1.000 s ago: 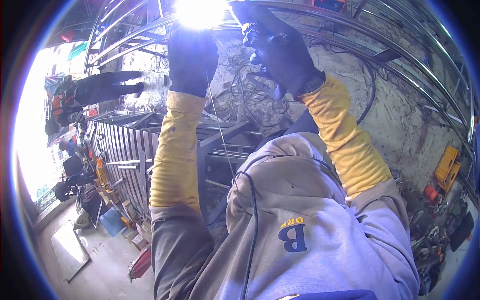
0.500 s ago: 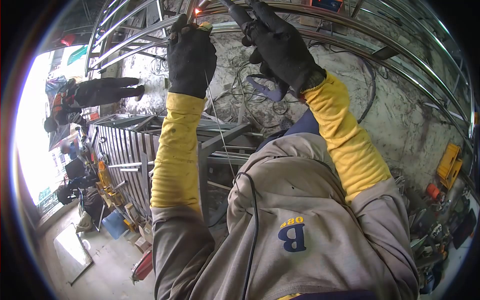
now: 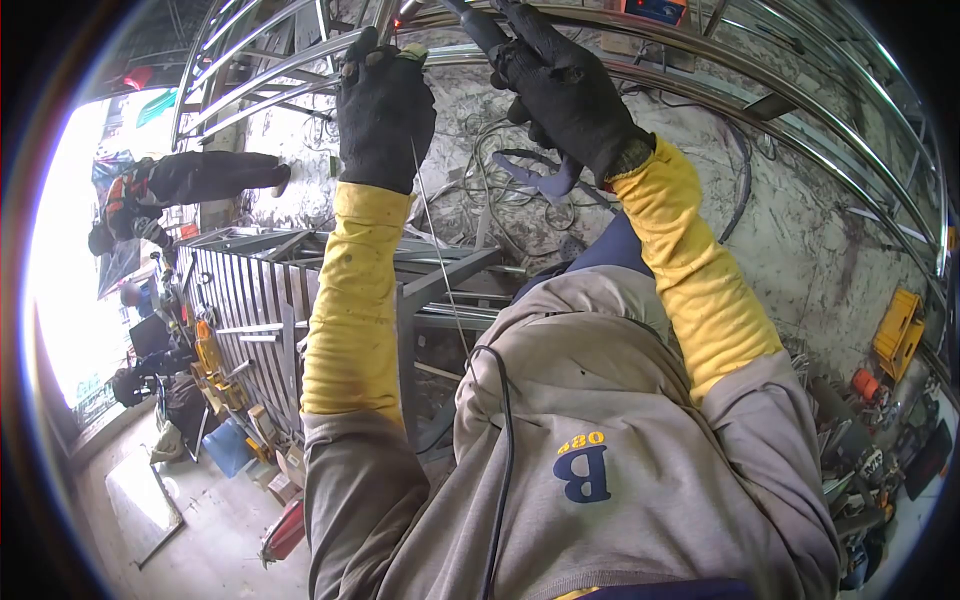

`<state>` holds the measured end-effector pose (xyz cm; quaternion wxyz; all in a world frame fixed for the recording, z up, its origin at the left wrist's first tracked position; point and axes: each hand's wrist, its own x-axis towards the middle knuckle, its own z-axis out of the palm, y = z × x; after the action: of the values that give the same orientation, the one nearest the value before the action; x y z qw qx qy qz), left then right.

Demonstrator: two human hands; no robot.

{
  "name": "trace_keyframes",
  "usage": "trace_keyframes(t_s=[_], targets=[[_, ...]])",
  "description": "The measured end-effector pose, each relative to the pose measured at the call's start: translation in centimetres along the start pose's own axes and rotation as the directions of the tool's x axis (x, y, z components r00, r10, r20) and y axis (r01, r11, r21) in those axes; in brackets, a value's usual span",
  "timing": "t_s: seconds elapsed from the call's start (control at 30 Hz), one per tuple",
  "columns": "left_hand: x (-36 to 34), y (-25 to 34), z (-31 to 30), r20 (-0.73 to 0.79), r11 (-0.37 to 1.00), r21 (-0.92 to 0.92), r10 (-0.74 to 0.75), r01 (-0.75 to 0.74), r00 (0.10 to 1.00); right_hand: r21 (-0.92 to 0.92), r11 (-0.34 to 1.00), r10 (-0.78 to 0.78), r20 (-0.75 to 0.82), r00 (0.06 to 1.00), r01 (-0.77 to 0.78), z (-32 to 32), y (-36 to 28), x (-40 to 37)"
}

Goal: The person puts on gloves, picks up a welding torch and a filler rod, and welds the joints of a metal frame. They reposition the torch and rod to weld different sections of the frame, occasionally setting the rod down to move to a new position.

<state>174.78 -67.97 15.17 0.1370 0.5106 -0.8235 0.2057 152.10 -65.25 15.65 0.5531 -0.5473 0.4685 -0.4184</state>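
Observation:
My left hand (image 3: pixel 387 115), in a black glove, is closed around a thin metal rod (image 3: pixel 432 215) that trails down from it toward my shirt. The black-gloved right hand (image 3: pixel 565 90) grips a dark torch handle (image 3: pixel 478 28), one finger stretched along it. A small red glow (image 3: pixel 397 22) shows beside a steel upright, just above the left fingertips. Polished metal tubes (image 3: pixel 640 38) curve across the top, behind both hands. The torch's tip is hard to make out. A thick grey hose (image 3: pixel 540 180) hangs below the right hand.
Another person (image 3: pixel 135 200) is at the left, near a slatted metal frame (image 3: pixel 260 285). Cables (image 3: pixel 485 170) lie looped on the stained floor. An orange-and-blue box (image 3: pixel 655 10) stands at the top, a yellow crate (image 3: pixel 900 335) at the right.
The bright orange light at the steel upright has shrunk to a small red glow. Both hands keep their hold, with only slight shifts. The other person's legs have moved a little.

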Motion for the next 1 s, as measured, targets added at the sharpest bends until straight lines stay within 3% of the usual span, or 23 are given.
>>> trace_keyframes(t_s=[0.03, 0.1, 0.23, 0.33, 0.37, 0.4, 0.43, 0.5, 0.6, 0.7, 0.73, 0.8, 0.93, 0.97, 1.0], targets=[[0.0, 0.1, 0.0, -0.001, 1.000, 0.000, 0.000, 0.000, 1.000, 0.000, 1.000, 0.000, 0.000, 1.000, 0.000, 0.1, 0.3, 0.1], [0.0, 0.2, 0.2, -0.022, 1.000, 0.009, -0.001, 0.001, 1.000, -0.148, 0.952, -0.286, -0.111, 0.952, 0.268, 0.5, 1.2, 0.2], [0.0, 0.0, 0.5, -0.058, 1.000, -0.022, 0.003, -0.004, 0.998, -0.091, 0.929, -0.367, -0.108, 0.924, 0.359, 1.0, 2.4, 0.3], [0.1, 0.1, 0.4, -0.069, 0.999, -0.050, 0.018, -0.021, 0.997, -0.381, 0.825, -0.467, -0.045, 0.883, 0.417, 1.3, 2.2, -0.1], [0.1, 0.2, 0.4, -0.127, 0.999, -0.027, 0.035, -0.039, 0.991, -0.132, 0.966, -0.235, -0.084, 0.968, 0.223, 1.7, 2.0, -0.7], [0.3, 0.4, 0.4, -0.184, 0.998, -0.003, 0.054, -0.055, 0.981, 0.127, 0.992, 0.012, -0.060, 0.998, -0.004, 1.9, 1.7, -1.1], [-0.3, -0.1, 0.7, -0.159, 0.995, 0.025, 0.097, -0.094, 0.982, 0.166, 0.886, -0.418, -0.116, 0.901, 0.432, 2.4, 5.0, 0.8], [-0.6, -0.3, 0.6, -0.164, 0.991, 0.013, 0.134, -0.134, 0.977, 0.176, 0.600, -0.759, -0.182, 0.625, 0.780, 2.7, 6.7, 2.2], [-0.4, -0.4, 0.9, -0.235, 0.988, 0.002, 0.149, -0.153, 0.960, 0.282, 0.805, -0.512, -0.114, 0.851, 0.522, 2.6, 6.5, 1.0], [0.0, -0.1, 0.8, -0.352, 0.982, -0.023, 0.166, -0.186, 0.921, 0.354, 0.913, -0.211, -0.013, 0.977, 0.202, 2.2, 5.2, -0.1], [0.1, -0.5, 1.0, -0.354, 0.982, -0.023, 0.166, -0.186, 0.921, 0.352, 0.914, -0.213, -0.013, 0.977, 0.203, 2.2, 5.8, 0.1], [0.5, -1.5, 1.0, -0.209, 0.972, -0.084, 0.199, -0.221, 0.957, 0.756, 0.652, -0.116, 0.033, 0.993, 0.051, 2.2, 6.5, 0.7], [-0.4, -2.2, 0.5, -0.132, 0.976, -0.016, 0.211, -0.215, 0.968, 0.689, 0.704, -0.274, 0.040, 0.961, 0.172, 2.1, 5.7, 0.4], [-1.1, -3.2, 1.1, -0.080, 0.977, -0.128, 0.159, -0.168, 0.984, 0.332, 0.855, -0.395, -0.079, 0.915, 0.398, 2.2, 5.7, 0.5], [-1.4, -3.2, 0.8, -0.053, 0.973, -0.180, 0.136, -0.144, 0.989, 0.123, 0.867, -0.472, -0.108, 0.875, 0.483, 2.3, 5.1, 0.4]])
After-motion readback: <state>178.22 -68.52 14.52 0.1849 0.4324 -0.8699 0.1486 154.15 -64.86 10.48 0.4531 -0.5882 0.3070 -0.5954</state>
